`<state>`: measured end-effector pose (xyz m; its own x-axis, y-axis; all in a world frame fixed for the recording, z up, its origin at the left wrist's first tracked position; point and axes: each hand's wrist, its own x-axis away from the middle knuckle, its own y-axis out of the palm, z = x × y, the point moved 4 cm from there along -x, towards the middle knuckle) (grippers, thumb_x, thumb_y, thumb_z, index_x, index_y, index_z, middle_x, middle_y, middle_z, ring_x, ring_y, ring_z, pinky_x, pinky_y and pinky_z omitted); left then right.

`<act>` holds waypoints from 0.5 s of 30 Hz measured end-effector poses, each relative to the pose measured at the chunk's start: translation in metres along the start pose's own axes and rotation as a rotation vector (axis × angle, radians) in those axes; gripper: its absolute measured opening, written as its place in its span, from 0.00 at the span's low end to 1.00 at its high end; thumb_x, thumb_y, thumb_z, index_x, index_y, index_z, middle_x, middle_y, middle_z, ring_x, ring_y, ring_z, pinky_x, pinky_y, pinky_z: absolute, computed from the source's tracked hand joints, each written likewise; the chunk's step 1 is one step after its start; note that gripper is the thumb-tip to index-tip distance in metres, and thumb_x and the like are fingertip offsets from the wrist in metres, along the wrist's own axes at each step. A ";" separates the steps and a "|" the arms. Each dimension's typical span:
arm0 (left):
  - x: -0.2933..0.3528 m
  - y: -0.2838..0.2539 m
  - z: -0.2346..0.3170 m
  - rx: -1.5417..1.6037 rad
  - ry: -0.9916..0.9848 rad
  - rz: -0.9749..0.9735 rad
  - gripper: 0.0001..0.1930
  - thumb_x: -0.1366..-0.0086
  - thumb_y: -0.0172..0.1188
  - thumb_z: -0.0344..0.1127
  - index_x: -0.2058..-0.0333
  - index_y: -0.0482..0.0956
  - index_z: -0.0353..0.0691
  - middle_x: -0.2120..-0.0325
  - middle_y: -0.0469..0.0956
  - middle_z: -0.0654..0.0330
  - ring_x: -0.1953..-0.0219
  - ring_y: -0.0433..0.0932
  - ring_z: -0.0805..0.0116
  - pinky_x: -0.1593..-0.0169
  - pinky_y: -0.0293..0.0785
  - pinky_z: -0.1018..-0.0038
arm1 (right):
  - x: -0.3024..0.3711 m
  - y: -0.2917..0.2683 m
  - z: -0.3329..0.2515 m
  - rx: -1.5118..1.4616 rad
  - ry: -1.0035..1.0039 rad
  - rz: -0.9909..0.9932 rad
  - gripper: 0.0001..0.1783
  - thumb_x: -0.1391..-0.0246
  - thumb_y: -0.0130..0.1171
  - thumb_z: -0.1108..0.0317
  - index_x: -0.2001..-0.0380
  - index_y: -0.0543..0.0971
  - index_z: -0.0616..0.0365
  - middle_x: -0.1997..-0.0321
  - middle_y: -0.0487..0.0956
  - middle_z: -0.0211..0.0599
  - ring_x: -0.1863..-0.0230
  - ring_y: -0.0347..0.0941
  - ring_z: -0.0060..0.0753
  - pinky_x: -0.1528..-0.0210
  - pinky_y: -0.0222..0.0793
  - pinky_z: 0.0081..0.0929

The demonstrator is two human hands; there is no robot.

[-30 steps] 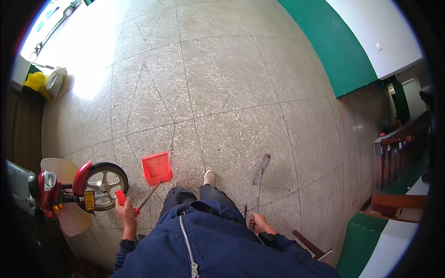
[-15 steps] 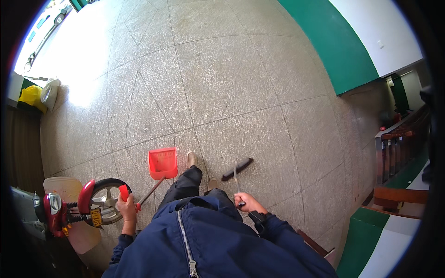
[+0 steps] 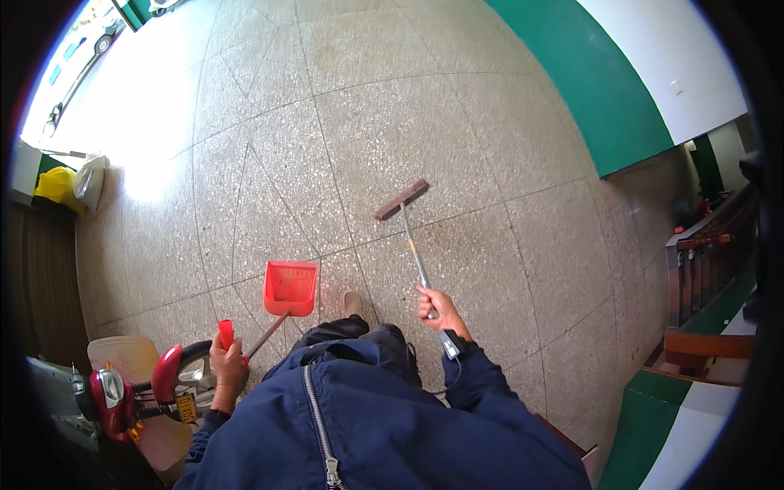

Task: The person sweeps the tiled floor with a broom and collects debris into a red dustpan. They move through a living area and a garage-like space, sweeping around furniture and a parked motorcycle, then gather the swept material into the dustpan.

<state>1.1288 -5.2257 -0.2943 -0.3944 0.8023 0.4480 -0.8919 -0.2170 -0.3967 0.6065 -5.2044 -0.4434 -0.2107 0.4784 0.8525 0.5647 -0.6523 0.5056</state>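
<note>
My right hand (image 3: 442, 312) is closed round the grey handle of a broom (image 3: 402, 202). Its reddish-brown bristle head stretches ahead of me, slanted over the speckled floor; whether it touches the floor I cannot tell. On the left, my left hand (image 3: 228, 366) grips the red handle end of a long-handled dustpan (image 3: 291, 287). The red pan rests on the floor in front of my feet, its open side facing away from me. A small grey device with a cable sits at my right wrist.
A red motorcycle (image 3: 114, 392) stands close by my left arm. Yellow and white bags (image 3: 90, 181) lie against the left wall, near a bright doorway. A green-and-white wall (image 3: 612, 106) is at the far right, dark wooden railings (image 3: 698, 273) below it.
My right hand has pushed forward, carrying the broom head from beside my feet out over the floor ahead. The dustpan stays nearly where it was, still held in my left hand.
</note>
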 end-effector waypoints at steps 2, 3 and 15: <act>-0.007 0.016 0.006 0.072 0.010 -0.079 0.08 0.40 0.58 0.28 0.63 0.70 0.41 0.81 0.68 0.67 0.89 0.65 0.78 0.86 0.62 0.78 | 0.030 -0.020 0.001 0.021 -0.049 0.008 0.13 0.40 0.58 0.63 0.73 0.65 0.49 0.85 0.61 0.21 0.87 0.56 0.17 0.86 0.54 0.19; -0.012 0.023 0.008 0.068 -0.013 -0.094 0.08 0.40 0.58 0.29 0.63 0.70 0.41 0.81 0.68 0.67 0.88 0.66 0.78 0.86 0.63 0.78 | 0.046 -0.035 0.005 0.056 -0.130 0.067 0.13 0.40 0.58 0.62 0.74 0.66 0.50 0.85 0.61 0.21 0.88 0.56 0.18 0.86 0.54 0.20; -0.053 0.126 0.066 -0.142 0.038 -0.316 0.15 0.42 0.59 0.32 0.57 0.70 0.38 0.78 0.69 0.65 0.84 0.68 0.77 0.83 0.65 0.77 | 0.192 -0.246 0.112 -0.179 -0.090 0.809 0.10 0.40 0.51 0.67 0.74 0.69 0.59 0.81 0.68 0.34 0.81 0.64 0.28 0.82 0.63 0.26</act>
<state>1.0228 -5.3323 -0.3153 -0.0927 0.8381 0.5375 -0.9280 0.1229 -0.3517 0.5165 -4.8864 -0.4190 0.2738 -0.1379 0.9518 0.3773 -0.8949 -0.2382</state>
